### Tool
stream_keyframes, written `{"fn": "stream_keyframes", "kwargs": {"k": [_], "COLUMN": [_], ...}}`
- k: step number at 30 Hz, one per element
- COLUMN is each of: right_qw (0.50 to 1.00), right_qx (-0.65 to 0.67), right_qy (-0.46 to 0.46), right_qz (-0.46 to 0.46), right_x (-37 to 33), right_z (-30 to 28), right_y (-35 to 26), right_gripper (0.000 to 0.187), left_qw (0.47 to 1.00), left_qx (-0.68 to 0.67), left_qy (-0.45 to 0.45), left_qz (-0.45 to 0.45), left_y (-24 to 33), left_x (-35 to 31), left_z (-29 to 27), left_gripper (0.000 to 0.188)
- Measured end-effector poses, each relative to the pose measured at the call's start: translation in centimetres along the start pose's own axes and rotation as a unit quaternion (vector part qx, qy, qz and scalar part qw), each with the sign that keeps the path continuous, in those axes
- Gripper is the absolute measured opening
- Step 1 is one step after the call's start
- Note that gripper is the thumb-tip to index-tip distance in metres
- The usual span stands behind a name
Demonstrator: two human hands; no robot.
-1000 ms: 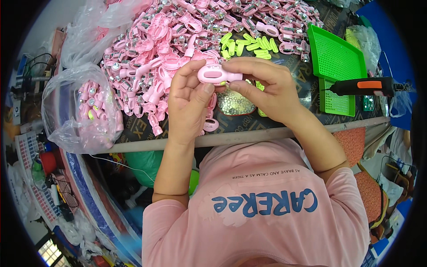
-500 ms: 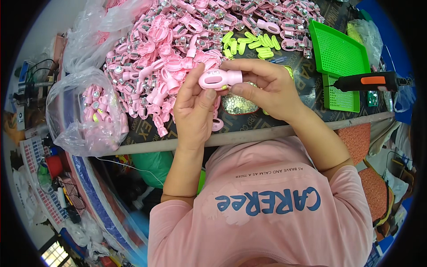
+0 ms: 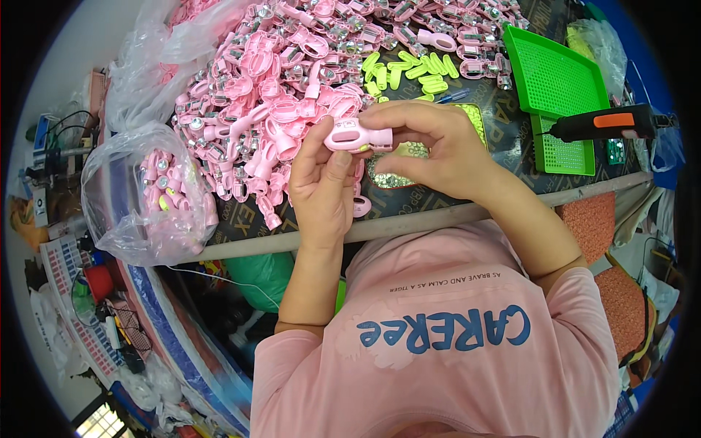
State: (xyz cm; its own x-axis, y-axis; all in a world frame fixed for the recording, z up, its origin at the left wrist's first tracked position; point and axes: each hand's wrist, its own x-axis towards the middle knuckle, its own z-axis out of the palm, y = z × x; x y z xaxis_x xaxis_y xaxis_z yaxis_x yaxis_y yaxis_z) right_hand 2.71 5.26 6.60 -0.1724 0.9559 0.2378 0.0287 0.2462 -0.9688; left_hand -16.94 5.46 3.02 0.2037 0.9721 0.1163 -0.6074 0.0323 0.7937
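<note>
A pink plastic casing, shaped like a small flashlight with an oval slot in its side and a yellow-green spot on its lower edge, lies sideways between my hands. My left hand grips its left end between thumb and fingers. Around the other end, my right hand is curved with thumb and index finger apart; its index fingertip is close to the casing's top, and I cannot tell if they touch. Below the right hand sits a container of small shiny metal parts, partly covered by that hand.
A big heap of pink casing parts fills the back left. Yellow-green strips lie behind my right hand. Right of them stand a green perforated tray and a black-and-orange electric screwdriver. A clear bag with pink pieces sits at the left edge.
My right thumb has come away from the casing and the right hand has opened. The left hand still holds the casing in nearly the same place.
</note>
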Motion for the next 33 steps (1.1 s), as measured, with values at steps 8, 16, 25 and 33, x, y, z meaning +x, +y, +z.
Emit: {"fn": "stream_keyframes", "kwargs": {"k": [8, 16, 25, 33], "right_qw": [0.968, 0.962, 0.998, 0.981], "right_qx": [-0.174, -0.215, 0.024, 0.163], "right_qy": [0.056, 0.012, 0.03, 0.024], "right_qz": [-0.172, -0.167, -0.048, 0.1], "right_x": [-0.1, 0.2, -1.4, -2.2], "right_z": [0.2, 0.0, -1.1, -3.8], "right_y": [2.1, 1.7, 3.3, 2.1], "right_gripper": [0.039, 0.043, 0.044, 0.043], "left_qw": [0.999, 0.997, 0.995, 0.544], "left_qx": [0.011, 0.069, 0.099, 0.769], "left_qy": [0.022, 0.023, 0.003, -0.29], "left_qz": [-0.021, -0.003, -0.017, 0.17], "left_y": [0.1, -0.3, 0.0, -0.4], "left_x": [-0.2, -0.4, 0.0, 1.0], "left_z": [0.7, 0.6, 2.4, -0.6], "left_gripper": [0.047, 0.044, 0.044, 0.018]}}
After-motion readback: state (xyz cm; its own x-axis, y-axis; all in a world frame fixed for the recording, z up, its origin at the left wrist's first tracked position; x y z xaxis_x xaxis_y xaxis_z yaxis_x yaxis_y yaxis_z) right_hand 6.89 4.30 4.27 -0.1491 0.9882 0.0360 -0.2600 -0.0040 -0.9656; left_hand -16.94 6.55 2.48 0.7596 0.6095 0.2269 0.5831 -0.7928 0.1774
